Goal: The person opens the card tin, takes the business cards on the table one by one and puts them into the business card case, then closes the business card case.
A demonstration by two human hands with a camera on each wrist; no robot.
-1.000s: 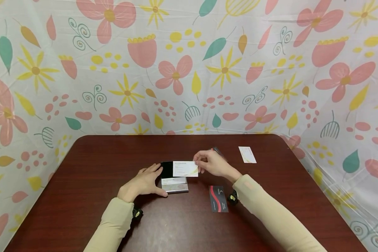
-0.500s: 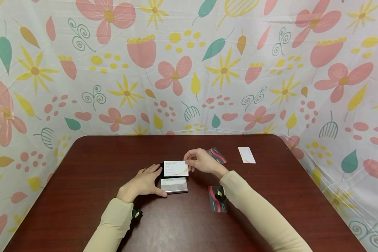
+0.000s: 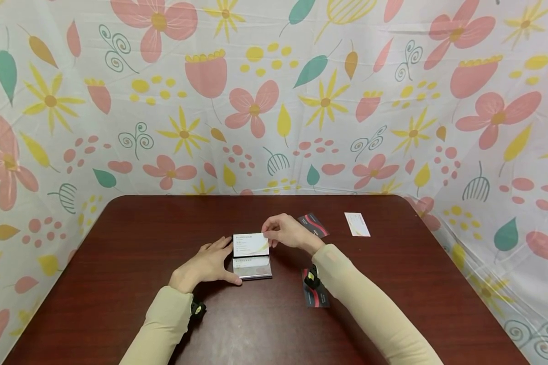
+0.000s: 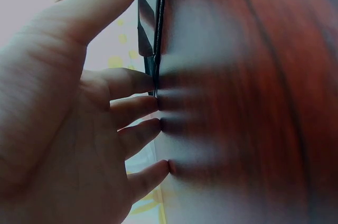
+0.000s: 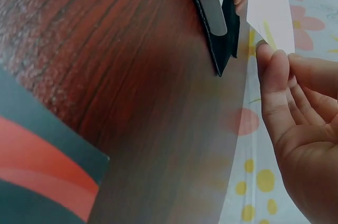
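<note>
In the head view a card case (image 3: 252,274) lies open on the table, a white card in its metal-edged tray. Its black lid is almost covered by the white business card (image 3: 250,245) above it. My right hand (image 3: 286,230) pinches that card by its right end; the right wrist view shows the card (image 5: 272,7) held up between thumb and fingers, apart from the case (image 5: 209,2). Spread around the case's left side is my left hand (image 3: 210,263), thumb at the near edge. Its fingertips (image 4: 150,123) rest straight on the table and lid edge.
A dark card with a red stripe (image 3: 317,296) lies partly under my right wrist. Another dark card (image 3: 314,224) is behind my right hand. Further right lies a white card (image 3: 357,224). A floral cloth (image 3: 255,111) hangs behind the table.
My right hand has carried the white business card leftward, from the right of the case to over its black lid. The left hand has stayed in place.
</note>
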